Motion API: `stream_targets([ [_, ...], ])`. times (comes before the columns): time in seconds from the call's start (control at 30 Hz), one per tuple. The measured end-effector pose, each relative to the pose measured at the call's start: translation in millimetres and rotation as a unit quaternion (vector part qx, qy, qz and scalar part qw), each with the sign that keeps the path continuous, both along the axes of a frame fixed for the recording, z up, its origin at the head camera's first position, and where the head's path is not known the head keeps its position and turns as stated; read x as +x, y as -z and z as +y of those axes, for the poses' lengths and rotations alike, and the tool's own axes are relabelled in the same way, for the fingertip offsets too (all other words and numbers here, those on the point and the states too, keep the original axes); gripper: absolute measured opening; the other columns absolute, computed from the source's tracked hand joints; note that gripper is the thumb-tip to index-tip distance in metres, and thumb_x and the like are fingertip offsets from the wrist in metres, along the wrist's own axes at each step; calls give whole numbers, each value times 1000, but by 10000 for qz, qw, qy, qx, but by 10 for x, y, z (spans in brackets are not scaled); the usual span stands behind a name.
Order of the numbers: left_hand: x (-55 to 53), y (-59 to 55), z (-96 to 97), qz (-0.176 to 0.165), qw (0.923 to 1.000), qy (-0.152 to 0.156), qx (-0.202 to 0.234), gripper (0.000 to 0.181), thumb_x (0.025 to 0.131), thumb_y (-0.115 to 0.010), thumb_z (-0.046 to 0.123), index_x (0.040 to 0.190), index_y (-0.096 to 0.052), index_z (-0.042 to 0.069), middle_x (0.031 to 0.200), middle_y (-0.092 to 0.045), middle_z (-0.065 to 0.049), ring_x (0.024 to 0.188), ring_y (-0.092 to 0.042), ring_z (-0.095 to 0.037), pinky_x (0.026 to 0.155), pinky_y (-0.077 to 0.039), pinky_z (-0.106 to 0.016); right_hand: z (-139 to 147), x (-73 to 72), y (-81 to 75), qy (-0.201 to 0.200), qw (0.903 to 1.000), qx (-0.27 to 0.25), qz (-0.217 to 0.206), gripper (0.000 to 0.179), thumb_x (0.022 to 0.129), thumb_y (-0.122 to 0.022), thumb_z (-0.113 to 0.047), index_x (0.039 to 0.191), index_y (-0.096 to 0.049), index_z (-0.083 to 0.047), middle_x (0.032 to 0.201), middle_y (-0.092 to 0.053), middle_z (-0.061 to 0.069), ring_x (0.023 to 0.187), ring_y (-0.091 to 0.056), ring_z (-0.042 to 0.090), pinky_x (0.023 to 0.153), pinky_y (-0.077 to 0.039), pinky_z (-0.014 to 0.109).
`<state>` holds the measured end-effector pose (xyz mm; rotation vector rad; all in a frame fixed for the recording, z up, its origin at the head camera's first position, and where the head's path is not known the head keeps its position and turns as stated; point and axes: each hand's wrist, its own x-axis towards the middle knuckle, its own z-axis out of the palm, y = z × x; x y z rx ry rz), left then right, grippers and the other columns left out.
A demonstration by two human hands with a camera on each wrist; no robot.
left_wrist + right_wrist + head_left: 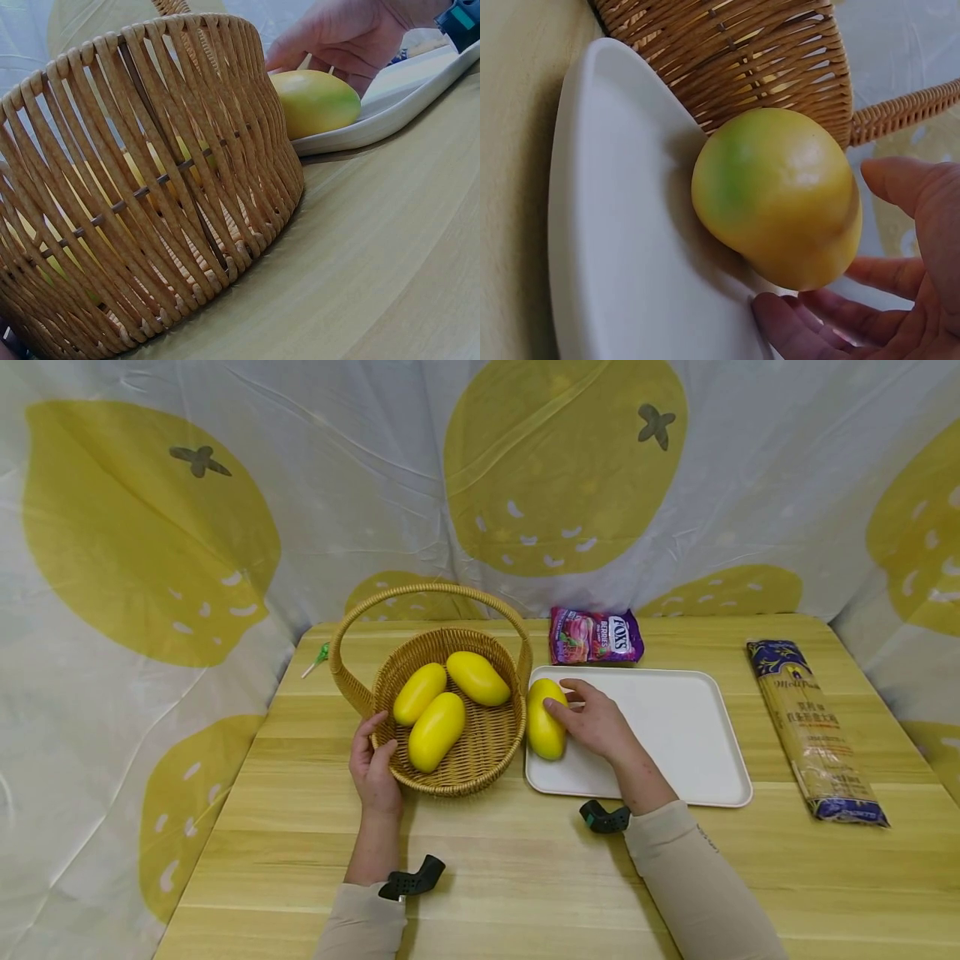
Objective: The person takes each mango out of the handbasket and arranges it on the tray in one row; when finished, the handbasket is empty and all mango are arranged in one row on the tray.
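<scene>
A round wicker basket with a tall arched handle holds three yellow mangoes, one of them a mango nearest the front. My left hand holds the basket's left rim, its thumb over the edge; the left wrist view barely shows this hand. Another mango, greenish at one end in the right wrist view, lies at the left end of a white tray, close beside the basket. Around its right side my right hand is spread. The thumb looks slightly apart from the mango, and the other fingers are beside and below it.
Behind the tray lies a purple candy bag. A long pack of spaghetti rests at the right of the wooden table. At the back left is a green lollipop. Lemon-print cloth surrounds the table.
</scene>
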<state>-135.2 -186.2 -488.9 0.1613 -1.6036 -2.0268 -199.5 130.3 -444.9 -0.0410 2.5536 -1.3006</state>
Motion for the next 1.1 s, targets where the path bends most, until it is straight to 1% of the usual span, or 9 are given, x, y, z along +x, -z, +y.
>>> stream_targets([
  [0.13,8,5,-4,18,10000,4,11,43,87,-45,-8,124,-66,1,140,-58,-7,142,-40,-23,117,-30,-29,2,2,-15,10,10000,-11,32,69,98,-60,-52,154,-43,-16,149,-53,20,134,-55,40,108,-48,54],
  [0.23,12,1,-5,23,10000,7,6,42,88,-45,-8,124,-66,0,140,-58,-8,143,-40,-25,116,-31,-27,-5,8,-50,66,9998,21,166,68,98,-61,-51,153,-44,-16,149,-54,19,133,-56,39,107,-49,54],
  [0.33,12,-12,-5,0,10000,-1,-14,42,88,-45,-8,124,-65,-1,141,-57,-9,144,-39,-26,117,-30,-29,-12,40,-128,128,9987,134,475,66,98,-62,-49,152,-47,-15,148,-55,17,133,-55,40,107,-48,55],
  [0.43,9,-23,-6,-10,10000,-8,-30,42,88,-46,-8,124,-65,-1,141,-57,-9,144,-39,-26,117,-29,-32,-19,103,-249,67,9956,294,886,63,98,-63,-46,150,-50,-13,145,-58,16,130,-57,40,108,-47,56],
  [0.57,6,-24,-13,23,10000,-1,-42,42,87,-45,-8,124,-65,-1,140,-58,-9,143,-40,-26,118,-29,-34,-36,214,-433,-313,9911,305,1257,57,98,-66,-41,145,-55,-11,138,-63,15,125,-61,37,106,-49,54],
  [0.77,6,-17,-14,96,9999,37,-46,41,88,-45,-9,124,-65,-1,138,-59,-9,143,-39,-27,118,-29,-32,-209,430,-601,-1062,9791,-106,1731,49,94,-73,-29,137,-63,-8,131,-68,12,117,-65,31,99,-54,49],
  [0.9,9,-10,-3,95,9999,55,-53,40,88,-46,-8,124,-63,-4,136,-60,-8,143,-40,-27,117,-30,-28,-445,563,-607,-1401,9712,-297,1906,50,92,-76,-31,136,-63,-11,132,-67,7,118,-64,29,99,-55,47],
  [1.0,9,-8,2,70,9999,58,-44,40,88,-46,-8,125,-62,-5,136,-60,-7,142,-41,-22,116,-30,-27,-640,614,-579,-1541,9677,-401,1954,60,89,-79,-36,141,-59,-15,138,-61,4,126,-58,29,105,-51,47],
  [1.1,0,-6,1,99,9999,54,-46,40,88,-46,-9,125,-62,-6,135,-61,-8,141,-42,-18,116,-29,-27,-823,607,-554,-1561,9662,-521,1982,71,84,-83,-40,145,-54,-18,145,-54,2,136,-51,26,113,-43,48],
])
